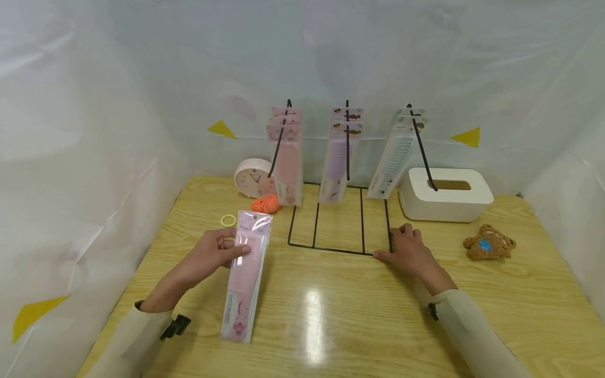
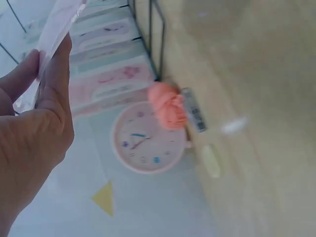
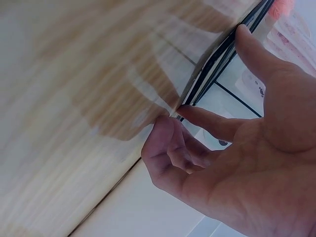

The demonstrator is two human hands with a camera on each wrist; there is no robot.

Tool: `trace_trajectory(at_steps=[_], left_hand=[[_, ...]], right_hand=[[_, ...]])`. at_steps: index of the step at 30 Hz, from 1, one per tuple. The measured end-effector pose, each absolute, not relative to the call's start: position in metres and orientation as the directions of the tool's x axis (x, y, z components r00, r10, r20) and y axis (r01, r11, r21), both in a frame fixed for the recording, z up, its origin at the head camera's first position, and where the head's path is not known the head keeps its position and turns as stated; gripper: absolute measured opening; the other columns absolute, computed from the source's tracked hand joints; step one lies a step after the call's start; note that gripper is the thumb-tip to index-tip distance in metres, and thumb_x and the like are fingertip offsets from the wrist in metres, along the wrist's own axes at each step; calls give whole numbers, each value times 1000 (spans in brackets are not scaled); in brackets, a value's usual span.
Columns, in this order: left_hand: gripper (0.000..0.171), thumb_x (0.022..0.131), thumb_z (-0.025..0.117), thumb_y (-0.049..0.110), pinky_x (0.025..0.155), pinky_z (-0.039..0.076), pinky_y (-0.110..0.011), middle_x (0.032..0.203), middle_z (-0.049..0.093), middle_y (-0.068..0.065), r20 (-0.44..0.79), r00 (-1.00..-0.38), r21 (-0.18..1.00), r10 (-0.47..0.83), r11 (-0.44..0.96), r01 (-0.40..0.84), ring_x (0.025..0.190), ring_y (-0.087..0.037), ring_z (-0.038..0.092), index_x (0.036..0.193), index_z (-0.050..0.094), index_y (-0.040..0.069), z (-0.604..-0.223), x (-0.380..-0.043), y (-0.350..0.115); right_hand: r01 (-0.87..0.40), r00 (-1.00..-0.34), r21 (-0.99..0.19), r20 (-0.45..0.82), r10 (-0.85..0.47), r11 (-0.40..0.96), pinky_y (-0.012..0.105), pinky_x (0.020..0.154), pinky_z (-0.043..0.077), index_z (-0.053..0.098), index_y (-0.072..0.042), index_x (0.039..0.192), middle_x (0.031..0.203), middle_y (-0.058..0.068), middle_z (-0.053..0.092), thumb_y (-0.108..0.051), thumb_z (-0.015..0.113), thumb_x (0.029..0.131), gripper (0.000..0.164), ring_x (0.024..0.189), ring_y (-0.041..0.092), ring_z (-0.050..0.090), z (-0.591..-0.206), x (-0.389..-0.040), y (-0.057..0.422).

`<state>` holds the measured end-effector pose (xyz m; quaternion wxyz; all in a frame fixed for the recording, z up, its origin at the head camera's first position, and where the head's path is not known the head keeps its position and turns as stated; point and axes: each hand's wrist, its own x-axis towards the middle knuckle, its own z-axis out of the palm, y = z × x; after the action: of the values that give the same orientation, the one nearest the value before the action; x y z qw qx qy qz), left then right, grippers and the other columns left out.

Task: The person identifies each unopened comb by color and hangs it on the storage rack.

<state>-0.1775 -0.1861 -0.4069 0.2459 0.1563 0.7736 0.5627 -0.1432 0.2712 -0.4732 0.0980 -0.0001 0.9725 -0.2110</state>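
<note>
My left hand [image 1: 208,257] pinches a packaged pink comb [image 1: 246,262] between thumb and fingers; its clear sleeve is tilted, top up, left of the rack. In the left wrist view the pack [image 2: 57,29] appears nearly edge-on. My right hand [image 1: 410,252] holds the front right corner of a black wire display rack [image 1: 337,249], thumb on the front bar and fingers at the side bar. From the rack's hooks hang packaged pink combs [image 1: 288,163], purple combs [image 1: 337,157] and a pale blue-green comb [image 1: 398,156].
Behind the rack's left side stands a round clock [image 1: 248,176], with orange yarn [image 1: 266,203] and a yellow ring [image 1: 228,220] in front. A white tissue box [image 1: 444,207] is at the right, a brown plush toy [image 1: 489,244] nearer. White sheeting [image 1: 302,52] encloses the table.
</note>
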Motion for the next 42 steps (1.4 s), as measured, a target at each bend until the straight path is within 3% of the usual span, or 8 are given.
trace_trajectory(at_steps=[6, 16, 42], left_hand=[[38, 95, 70, 18, 71, 61, -35, 86, 75, -15, -76, -878, 942, 473, 323, 93, 76, -22, 73, 123, 60, -6, -372, -178, -169], [38, 96, 68, 12, 72, 60, -33, 94, 75, -18, 32, -869, 946, 494, 265, 186, 82, -20, 73, 128, 58, -5, -337, -176, -148], [42, 97, 67, 15, 74, 61, -38, 110, 72, -21, 58, -891, 964, 451, 207, 167, 90, -20, 73, 135, 56, 1, -347, -210, -131]], right_hand=[[38, -981, -405, -190, -43, 913, 62, 78, 49, 38, 16, 143, 139, 35, 33, -47, 68, 92, 86, 120, 52, 34, -473, -143, 270], [50, -981, -401, -190, -30, 915, 64, 76, 49, 39, 14, 142, 137, 34, 34, -48, 69, 92, 86, 120, 52, 35, -473, -142, 270], [42, -984, -411, -176, -35, 911, 62, 74, 50, 40, 15, 142, 137, 34, 34, -47, 69, 92, 84, 119, 51, 35, -473, -143, 270]])
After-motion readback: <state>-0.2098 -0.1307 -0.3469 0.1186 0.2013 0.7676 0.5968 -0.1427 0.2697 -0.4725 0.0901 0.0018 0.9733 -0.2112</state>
